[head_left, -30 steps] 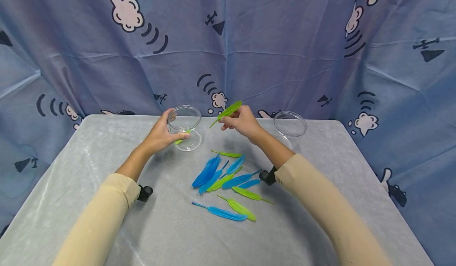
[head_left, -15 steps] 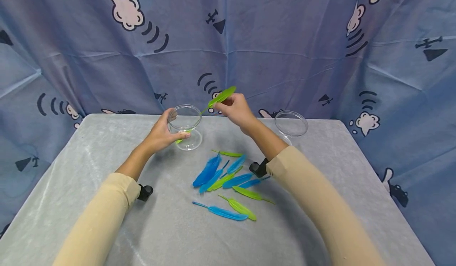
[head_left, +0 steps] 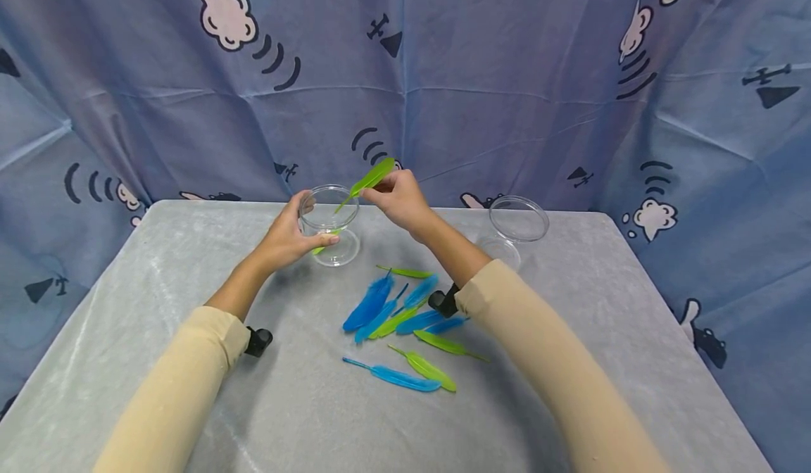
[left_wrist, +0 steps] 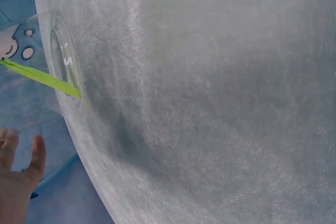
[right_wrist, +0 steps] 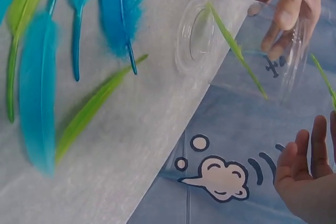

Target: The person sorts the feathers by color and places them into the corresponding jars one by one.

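Grey tabletop (head_left: 304,417), left hand (head_left: 285,241) round cup (head_left: 338,218)

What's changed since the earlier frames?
The right hand has moved left, carrying the slender green feather until its quill overlaps the round clear plastic cup's mouth in the head view. Nothing newly gripped or released. The left hand still holds the cup; loose blue and green feathers lie unmoved.
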### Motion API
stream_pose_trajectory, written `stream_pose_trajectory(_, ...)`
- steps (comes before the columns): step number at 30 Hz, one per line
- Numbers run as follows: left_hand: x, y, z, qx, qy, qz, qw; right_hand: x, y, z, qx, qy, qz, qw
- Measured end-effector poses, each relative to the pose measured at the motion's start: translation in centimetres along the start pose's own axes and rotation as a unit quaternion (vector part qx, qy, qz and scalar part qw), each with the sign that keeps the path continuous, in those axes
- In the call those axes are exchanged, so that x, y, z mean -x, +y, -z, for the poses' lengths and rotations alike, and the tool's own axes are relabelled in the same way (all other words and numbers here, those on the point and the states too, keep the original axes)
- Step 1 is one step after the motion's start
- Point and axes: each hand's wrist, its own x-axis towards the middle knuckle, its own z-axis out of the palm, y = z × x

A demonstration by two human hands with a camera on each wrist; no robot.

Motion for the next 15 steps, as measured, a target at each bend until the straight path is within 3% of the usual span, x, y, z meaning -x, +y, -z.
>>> stream_pose_trajectory(7, 0.0, 0.0, 0.0, 0.007, -0.005, 0.005, 1.0, -0.2, 0.4, -1.2, 0.054, -0.01, 0.034, 0.998)
stream_pose_trajectory(15, -0.1, 0.0, 0.0, 0.001, -0.003, 0.004, 1.0, -0.3, 0.5, -2.0, 0.095, -0.017, 0.043, 0.994)
